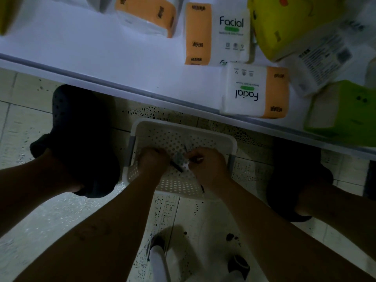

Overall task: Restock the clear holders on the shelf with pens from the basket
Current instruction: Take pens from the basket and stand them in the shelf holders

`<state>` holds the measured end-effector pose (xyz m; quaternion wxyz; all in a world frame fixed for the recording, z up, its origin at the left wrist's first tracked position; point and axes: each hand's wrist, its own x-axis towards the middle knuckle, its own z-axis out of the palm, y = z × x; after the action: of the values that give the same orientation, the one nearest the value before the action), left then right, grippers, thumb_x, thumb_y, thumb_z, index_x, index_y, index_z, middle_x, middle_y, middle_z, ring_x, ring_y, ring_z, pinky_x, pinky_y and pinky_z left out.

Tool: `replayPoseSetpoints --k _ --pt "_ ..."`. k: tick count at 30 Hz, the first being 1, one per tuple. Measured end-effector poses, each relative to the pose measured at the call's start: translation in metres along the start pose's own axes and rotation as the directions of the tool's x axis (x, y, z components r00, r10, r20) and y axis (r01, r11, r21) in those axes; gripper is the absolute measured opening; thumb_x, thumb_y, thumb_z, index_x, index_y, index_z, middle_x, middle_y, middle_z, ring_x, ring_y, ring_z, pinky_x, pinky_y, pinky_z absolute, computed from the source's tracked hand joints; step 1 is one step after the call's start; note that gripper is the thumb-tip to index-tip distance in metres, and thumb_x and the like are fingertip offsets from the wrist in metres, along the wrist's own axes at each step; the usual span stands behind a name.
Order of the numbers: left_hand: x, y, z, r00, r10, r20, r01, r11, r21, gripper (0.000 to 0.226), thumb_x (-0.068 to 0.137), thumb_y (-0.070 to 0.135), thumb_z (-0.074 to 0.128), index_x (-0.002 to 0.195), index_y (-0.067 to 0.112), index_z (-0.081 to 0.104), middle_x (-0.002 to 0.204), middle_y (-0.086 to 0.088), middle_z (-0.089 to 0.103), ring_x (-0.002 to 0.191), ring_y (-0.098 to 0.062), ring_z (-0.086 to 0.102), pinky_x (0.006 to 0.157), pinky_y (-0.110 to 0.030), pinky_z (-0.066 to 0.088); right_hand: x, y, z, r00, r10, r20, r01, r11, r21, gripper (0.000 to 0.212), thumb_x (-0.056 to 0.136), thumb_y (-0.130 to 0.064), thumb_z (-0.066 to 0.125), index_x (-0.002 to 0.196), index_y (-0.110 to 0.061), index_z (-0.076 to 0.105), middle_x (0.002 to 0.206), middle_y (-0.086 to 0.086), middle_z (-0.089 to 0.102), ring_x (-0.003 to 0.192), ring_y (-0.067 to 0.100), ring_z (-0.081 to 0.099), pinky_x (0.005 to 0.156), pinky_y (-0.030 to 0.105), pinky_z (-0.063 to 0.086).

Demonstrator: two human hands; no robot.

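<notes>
The view looks straight down onto a pale tiled floor [30, 123], dimly lit, with dark specks and grout lines across it. A white perforated basket [183, 127] with grey handle pieces on its left and right sides sits on the tiles, just near of the shelf's front edge. Both hands are down inside it. The left hand [152, 161] has its fingers curled under and clamped on a dark pen [177, 166], which sticks out from the fist towards the right. The right hand [207, 165] sits just beside it, fingers bunched together, thumb and forefinger pinching a pale-tipped pen [200, 159]; the gloom hides how much of it is held. Another dark pen end [202, 188] shows at the basket's near rim by the right wrist. Across the far side runs a white shelf [81, 47], brightly lit, with a grey strip along its front edge. On it stand orange-and-white facial tissue packs: one upright [215, 33], one lying flat at the shelf's edge [254, 92], one farther left [146, 15]. A yellow pack [284, 27] and a green pack [341, 115] lie to the right. A black clog [81, 127] is planted left of the basket and another [295, 169] to its right. At the near edge stands a white tubular leg [157, 255].
</notes>
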<state>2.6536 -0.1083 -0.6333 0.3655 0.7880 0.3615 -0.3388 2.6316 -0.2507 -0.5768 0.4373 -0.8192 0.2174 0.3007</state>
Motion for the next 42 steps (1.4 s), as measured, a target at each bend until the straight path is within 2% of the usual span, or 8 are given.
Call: replayPoseSetpoints --k 5,9,14,19,30,35,38,42 --pt "-0.02 0.011 0.004 0.997 0.063 0.036 -0.058 0.992 -0.11 0.021 0.098 0.021 0.047 0.105 0.003 0.056 0.102 -0.016 0.063 0.093 -0.03 0.065 0.085 -0.047 0.055 0.0 -0.004 -0.009 0.999 0.035 -0.029 -0.034 0.999 0.029 0.032 0.076 0.005 0.071 0.078 -0.021 0.053 0.082 -0.003 0.061 0.083 0.018 0.061 0.064 0.021 0.05" --pt "-0.047 0.021 0.002 0.974 0.224 0.037 -0.22 0.97 -0.105 0.021 0.094 0.012 0.052 0.108 -0.004 0.054 0.097 -0.018 0.063 0.093 -0.034 0.064 0.084 -0.047 0.055 -0.013 -0.011 -0.019 0.999 0.03 -0.028 -0.027 0.996 0.084 0.045 0.077 0.0 0.075 0.113 -0.013 0.05 0.078 -0.005 0.057 0.083 0.019 0.06 0.073 0.032 0.053" --pt "-0.085 0.032 -0.013 0.905 0.388 0.174 -0.317 0.888 -0.334 0.07 0.093 0.006 0.055 0.151 0.022 0.019 0.109 -0.012 0.063 0.092 -0.025 0.065 0.081 -0.042 0.057 -0.037 -0.028 -0.034 0.995 -0.057 -0.087 0.066 0.993 0.096 0.051 0.085 -0.009 0.072 0.131 -0.015 0.05 0.086 -0.002 0.061 0.086 0.02 0.064 0.079 0.041 0.057" --pt "-0.123 0.04 -0.034 0.813 0.541 0.213 -0.448 0.816 -0.365 0.036 0.101 0.018 0.046 0.136 0.023 0.045 0.079 -0.005 0.065 0.063 -0.011 0.059 0.053 -0.023 0.049 -0.073 -0.049 -0.059 0.971 -0.165 -0.17 0.176 0.983 0.052 0.004 0.097 -0.024 0.056 0.1 -0.021 0.057 0.092 -0.003 0.064 0.083 0.012 0.06 0.069 0.028 0.049" --pt "-0.231 0.095 -0.09 0.652 0.758 0.022 -0.689 0.605 -0.4 0.016 0.094 0.016 0.06 0.092 0.013 0.044 0.081 -0.011 0.068 0.054 -0.008 0.06 0.047 -0.018 0.045 -0.171 -0.094 -0.132 0.851 -0.27 -0.451 0.385 0.904 0.186 0.02 0.086 -0.023 0.071 0.079 -0.018 0.053 0.082 0.007 0.061 0.069 0.019 0.062 0.055 0.031 0.054" --pt "-0.283 0.108 -0.118 0.574 0.818 -0.049 -0.764 0.512 -0.393 0.019 0.092 0.02 0.064 0.105 0.008 0.058 0.078 -0.01 0.061 0.076 -0.036 0.065 0.069 -0.042 0.052 -0.213 -0.109 -0.15 0.777 -0.348 -0.525 0.51 0.836 0.201 0.015 0.088 -0.021 0.069 0.091 -0.01 0.06 0.083 0.013 0.064 0.074 0.028 0.066 0.066 0.037 0.054" --pt "-0.314 0.122 -0.135 0.482 0.874 -0.065 -0.828 0.43 -0.36 0.026 0.092 0.02 0.064 0.116 0.009 0.059 0.074 -0.001 0.062 0.079 -0.033 0.067 0.073 -0.044 0.053 -0.239 -0.124 -0.162 0.705 -0.403 -0.584 0.607 0.769 0.202 0.019 0.091 -0.017 0.066 0.108 -0.01 0.062 0.08 0.017 0.062 0.06 0.01 0.062 0.051 0.016 0.047" --pt "-0.355 0.143 -0.151 0.376 0.921 -0.1 -0.882 0.323 -0.344 0.036 0.091 0.02 0.064 0.126 0.023 0.054 0.086 -0.004 0.071 0.083 -0.021 0.069 0.076 -0.041 0.054 -0.269 -0.14 -0.189 0.608 -0.493 -0.622 0.69 0.716 0.107 0.037 0.092 -0.021 0.063 0.128 -0.028 0.057 0.069 0.004 0.061 0.064 0.014 0.062 0.065 0.024 0.052"
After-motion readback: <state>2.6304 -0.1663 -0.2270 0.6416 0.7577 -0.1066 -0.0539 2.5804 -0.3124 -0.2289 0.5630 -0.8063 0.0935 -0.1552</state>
